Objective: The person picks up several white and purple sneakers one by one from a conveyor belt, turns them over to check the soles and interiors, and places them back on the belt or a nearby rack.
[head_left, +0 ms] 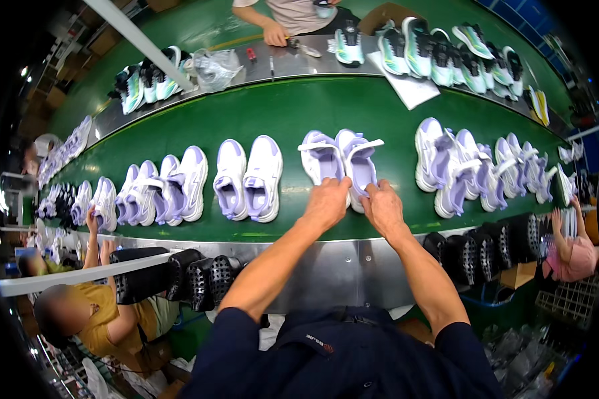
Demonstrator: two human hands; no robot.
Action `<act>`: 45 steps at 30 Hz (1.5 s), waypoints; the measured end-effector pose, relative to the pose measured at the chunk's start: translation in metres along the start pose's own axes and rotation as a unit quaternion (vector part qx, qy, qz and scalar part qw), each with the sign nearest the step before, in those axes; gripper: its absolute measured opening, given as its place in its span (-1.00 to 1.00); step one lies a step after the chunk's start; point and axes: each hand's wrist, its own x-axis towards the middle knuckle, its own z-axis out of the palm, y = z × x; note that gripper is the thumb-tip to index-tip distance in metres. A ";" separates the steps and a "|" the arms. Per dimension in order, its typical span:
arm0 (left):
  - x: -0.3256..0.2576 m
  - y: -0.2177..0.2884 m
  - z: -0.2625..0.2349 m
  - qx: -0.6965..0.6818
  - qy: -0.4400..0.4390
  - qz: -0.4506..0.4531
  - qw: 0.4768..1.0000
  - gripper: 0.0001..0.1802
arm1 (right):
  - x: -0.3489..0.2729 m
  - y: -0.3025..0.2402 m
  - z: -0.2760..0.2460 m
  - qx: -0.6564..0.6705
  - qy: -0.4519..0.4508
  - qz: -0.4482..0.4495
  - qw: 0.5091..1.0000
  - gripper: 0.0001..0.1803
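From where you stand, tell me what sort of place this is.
Most likely a shoe factory's production line: white-and-lilac shoes line a long green surface, probably a conveyor belt; white-and-green shoes sit on the metal ledge opposite; and other people are stationed along it.

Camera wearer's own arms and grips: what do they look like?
Left grip and right grip: human hands, no gloves. Forearms are bare, with no watch or cables visible. Sleeves are short and dark navy, matching the shirt, whose front carries a small reddish emblem beside pale lettering.
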 end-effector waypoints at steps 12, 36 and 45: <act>-0.193 0.096 0.003 -0.012 -0.101 0.038 0.994 -0.77 | -0.199 -0.003 -0.010 0.082 0.085 -0.135 0.984 -0.77; -0.092 0.113 0.092 -0.380 0.125 -0.266 0.877 -0.73 | -0.244 0.046 0.022 0.009 0.066 -0.110 0.992 -0.74; -0.103 0.112 0.073 -0.336 0.082 -0.196 0.918 -0.72 | -0.284 0.138 -0.130 0.057 0.415 0.178 0.890 -0.67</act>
